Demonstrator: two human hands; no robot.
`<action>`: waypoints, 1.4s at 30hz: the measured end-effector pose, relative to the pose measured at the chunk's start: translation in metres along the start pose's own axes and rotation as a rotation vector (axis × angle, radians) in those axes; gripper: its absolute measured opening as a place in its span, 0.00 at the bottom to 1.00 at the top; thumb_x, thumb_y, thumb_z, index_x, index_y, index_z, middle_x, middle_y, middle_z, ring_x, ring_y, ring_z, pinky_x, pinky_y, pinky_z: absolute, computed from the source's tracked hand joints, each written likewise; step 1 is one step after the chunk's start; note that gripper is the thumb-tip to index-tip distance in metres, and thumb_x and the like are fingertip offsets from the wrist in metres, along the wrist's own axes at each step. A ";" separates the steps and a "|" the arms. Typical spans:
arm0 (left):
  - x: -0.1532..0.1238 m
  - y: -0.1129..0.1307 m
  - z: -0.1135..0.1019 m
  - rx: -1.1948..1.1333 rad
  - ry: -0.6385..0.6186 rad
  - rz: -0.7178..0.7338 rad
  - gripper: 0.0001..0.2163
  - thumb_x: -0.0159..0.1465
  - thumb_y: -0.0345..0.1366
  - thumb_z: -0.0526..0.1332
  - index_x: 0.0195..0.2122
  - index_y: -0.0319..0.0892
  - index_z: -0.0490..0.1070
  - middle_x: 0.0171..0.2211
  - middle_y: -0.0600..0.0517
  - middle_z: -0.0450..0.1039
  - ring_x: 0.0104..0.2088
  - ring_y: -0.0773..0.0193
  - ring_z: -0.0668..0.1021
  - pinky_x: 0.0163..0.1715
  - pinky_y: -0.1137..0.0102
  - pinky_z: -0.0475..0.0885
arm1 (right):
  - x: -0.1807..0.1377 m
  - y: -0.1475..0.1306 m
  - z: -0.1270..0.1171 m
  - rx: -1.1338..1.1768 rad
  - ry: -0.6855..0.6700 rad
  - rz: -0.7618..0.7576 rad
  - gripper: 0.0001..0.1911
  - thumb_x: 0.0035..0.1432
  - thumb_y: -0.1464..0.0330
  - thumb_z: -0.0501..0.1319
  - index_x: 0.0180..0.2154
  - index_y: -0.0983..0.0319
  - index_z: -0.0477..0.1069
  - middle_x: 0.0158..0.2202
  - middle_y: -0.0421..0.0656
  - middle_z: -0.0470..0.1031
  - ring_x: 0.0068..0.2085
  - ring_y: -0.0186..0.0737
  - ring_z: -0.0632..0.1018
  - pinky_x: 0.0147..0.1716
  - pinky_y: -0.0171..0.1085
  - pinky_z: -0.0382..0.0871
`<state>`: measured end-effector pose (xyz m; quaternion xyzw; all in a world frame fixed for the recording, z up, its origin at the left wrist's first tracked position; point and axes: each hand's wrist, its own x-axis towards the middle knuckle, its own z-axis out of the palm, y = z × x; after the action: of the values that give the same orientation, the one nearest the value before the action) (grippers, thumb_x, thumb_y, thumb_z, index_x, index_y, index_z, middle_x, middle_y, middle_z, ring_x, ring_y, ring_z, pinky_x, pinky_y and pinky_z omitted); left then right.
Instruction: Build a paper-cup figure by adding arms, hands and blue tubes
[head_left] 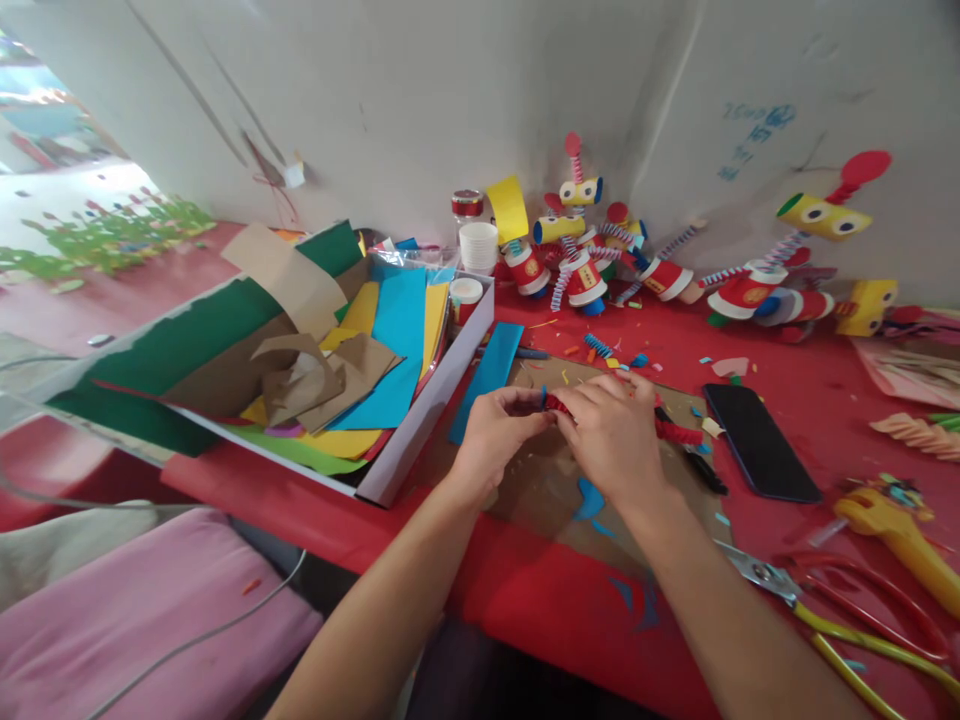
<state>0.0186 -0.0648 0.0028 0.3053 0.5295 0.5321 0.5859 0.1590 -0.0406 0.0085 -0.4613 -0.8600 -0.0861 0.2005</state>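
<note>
Both my hands meet above the brown cardboard sheet (536, 490). Between them is a small red folded paper strip (553, 402) with a bit of blue at its end. My left hand (495, 435) pinches the blue end between thumb and fingers. The fingers of my right hand (613, 435) are closed on the red part and hide much of it. Another red crinkled paper strip (679, 432) lies just right of my right hand, near a black cutter-like tool (705, 470). Blue paper scraps (589, 498) lie on the cardboard below my hands.
Left stands a box (431, 430) of coloured paper. Several paper-cup figures (583, 280) line the wall, beside stacked white cups (478, 245). On the right lie a black phone (761, 440), scissors (772, 578) and a yellow glue gun (904, 535). A blue paper strip (491, 370) rests beside the box.
</note>
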 end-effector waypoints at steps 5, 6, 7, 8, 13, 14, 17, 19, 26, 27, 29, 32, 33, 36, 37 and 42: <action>0.001 0.003 -0.004 -0.041 -0.045 -0.008 0.16 0.43 0.33 0.74 0.33 0.39 0.75 0.29 0.53 0.77 0.29 0.67 0.77 0.34 0.70 0.71 | -0.001 0.002 -0.001 0.035 0.014 0.034 0.07 0.61 0.68 0.61 0.41 0.58 0.76 0.37 0.42 0.81 0.44 0.46 0.75 0.52 0.48 0.51; 0.002 0.004 -0.005 -0.048 -0.061 -0.002 0.15 0.44 0.33 0.74 0.33 0.39 0.76 0.29 0.53 0.77 0.29 0.67 0.77 0.35 0.71 0.70 | -0.001 0.003 -0.001 0.043 0.021 0.043 0.07 0.61 0.68 0.61 0.41 0.58 0.76 0.38 0.42 0.81 0.43 0.46 0.75 0.52 0.48 0.51; 0.004 0.005 -0.007 -0.056 -0.072 0.004 0.13 0.45 0.33 0.73 0.32 0.39 0.76 0.29 0.53 0.77 0.30 0.68 0.76 0.35 0.71 0.69 | -0.001 0.003 -0.002 0.050 0.026 0.051 0.07 0.61 0.68 0.61 0.41 0.58 0.75 0.38 0.42 0.81 0.43 0.45 0.75 0.51 0.47 0.51; 0.005 0.007 -0.009 -0.070 -0.073 0.003 0.11 0.47 0.35 0.72 0.31 0.38 0.76 0.28 0.53 0.76 0.30 0.68 0.76 0.35 0.72 0.69 | -0.001 0.003 -0.002 0.057 0.029 0.058 0.06 0.61 0.67 0.61 0.41 0.58 0.75 0.38 0.42 0.81 0.43 0.45 0.75 0.51 0.47 0.51; 0.012 0.009 -0.014 -0.166 0.018 -0.111 0.11 0.50 0.41 0.70 0.29 0.39 0.76 0.28 0.52 0.77 0.30 0.68 0.76 0.34 0.72 0.67 | -0.001 0.002 -0.003 0.070 0.032 0.073 0.06 0.62 0.66 0.61 0.40 0.57 0.75 0.37 0.42 0.81 0.43 0.46 0.75 0.51 0.46 0.51; 0.012 0.009 -0.014 -0.167 0.020 -0.117 0.12 0.50 0.41 0.71 0.29 0.38 0.77 0.28 0.52 0.77 0.29 0.69 0.76 0.34 0.72 0.67 | -0.001 0.002 -0.002 0.071 0.034 0.073 0.06 0.61 0.65 0.61 0.40 0.57 0.75 0.37 0.42 0.81 0.43 0.46 0.75 0.51 0.46 0.51; 0.010 0.008 -0.013 -0.142 -0.025 -0.073 0.12 0.48 0.38 0.72 0.31 0.38 0.77 0.28 0.52 0.77 0.30 0.69 0.76 0.35 0.72 0.67 | -0.001 0.002 -0.003 0.078 0.034 0.071 0.06 0.62 0.65 0.61 0.40 0.57 0.75 0.38 0.42 0.81 0.44 0.46 0.75 0.51 0.46 0.51; 0.008 0.008 -0.012 -0.115 -0.044 -0.023 0.12 0.46 0.33 0.73 0.31 0.38 0.76 0.28 0.52 0.77 0.30 0.68 0.77 0.36 0.72 0.68 | -0.001 0.002 -0.003 0.080 0.037 0.068 0.07 0.62 0.65 0.61 0.41 0.57 0.75 0.38 0.42 0.81 0.43 0.46 0.75 0.51 0.46 0.51; 0.005 0.003 -0.006 0.000 0.047 0.070 0.11 0.45 0.31 0.71 0.30 0.38 0.75 0.26 0.53 0.77 0.28 0.67 0.76 0.34 0.72 0.68 | 0.000 0.000 -0.005 0.083 0.023 0.062 0.06 0.62 0.66 0.60 0.40 0.56 0.74 0.35 0.41 0.80 0.43 0.46 0.75 0.51 0.46 0.51; 0.004 0.002 -0.004 0.019 0.056 0.075 0.10 0.47 0.32 0.70 0.31 0.39 0.76 0.26 0.53 0.77 0.28 0.67 0.76 0.33 0.72 0.68 | 0.000 0.000 -0.005 0.083 0.019 0.061 0.05 0.62 0.66 0.60 0.40 0.56 0.74 0.35 0.41 0.80 0.43 0.46 0.75 0.51 0.46 0.51; 0.002 0.002 -0.003 0.056 0.065 0.083 0.09 0.49 0.33 0.69 0.32 0.39 0.76 0.26 0.53 0.77 0.27 0.67 0.75 0.31 0.72 0.68 | 0.000 0.000 -0.005 0.084 0.020 0.057 0.05 0.62 0.67 0.60 0.40 0.57 0.74 0.35 0.41 0.80 0.44 0.46 0.75 0.51 0.45 0.51; 0.002 0.000 -0.002 0.127 0.088 0.120 0.08 0.49 0.34 0.68 0.31 0.39 0.77 0.26 0.52 0.77 0.27 0.66 0.76 0.30 0.72 0.68 | -0.001 0.000 -0.004 0.087 0.035 0.051 0.06 0.62 0.66 0.59 0.40 0.57 0.75 0.35 0.41 0.81 0.44 0.46 0.75 0.51 0.46 0.51; 0.003 0.000 -0.002 0.154 0.094 0.139 0.08 0.49 0.34 0.68 0.31 0.40 0.77 0.27 0.52 0.77 0.28 0.66 0.76 0.30 0.72 0.68 | -0.001 0.000 -0.004 0.088 0.040 0.048 0.06 0.62 0.66 0.59 0.40 0.57 0.75 0.35 0.41 0.81 0.43 0.46 0.75 0.51 0.46 0.51; 0.007 -0.005 -0.004 0.219 0.098 0.198 0.08 0.50 0.35 0.68 0.31 0.40 0.78 0.29 0.51 0.78 0.31 0.64 0.77 0.32 0.72 0.69 | -0.001 0.001 -0.003 0.091 0.051 0.041 0.06 0.62 0.66 0.59 0.40 0.56 0.75 0.35 0.41 0.81 0.43 0.46 0.75 0.51 0.46 0.51; 0.008 -0.007 -0.005 0.238 0.100 0.219 0.08 0.50 0.35 0.67 0.32 0.40 0.78 0.30 0.50 0.79 0.32 0.63 0.77 0.32 0.72 0.70 | -0.001 0.001 -0.003 0.091 0.052 0.038 0.06 0.62 0.66 0.59 0.40 0.56 0.75 0.35 0.41 0.81 0.43 0.46 0.75 0.51 0.46 0.51; 0.008 -0.011 -0.002 0.353 0.133 0.303 0.08 0.51 0.33 0.66 0.33 0.40 0.79 0.32 0.50 0.80 0.34 0.62 0.79 0.35 0.72 0.71 | -0.001 0.001 -0.003 0.088 0.037 0.027 0.06 0.62 0.67 0.59 0.40 0.57 0.75 0.35 0.41 0.81 0.43 0.45 0.75 0.51 0.46 0.51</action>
<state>0.0191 -0.0600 -0.0100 0.4432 0.5999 0.5321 0.4007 0.1610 -0.0419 0.0105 -0.4619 -0.8528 -0.0541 0.2376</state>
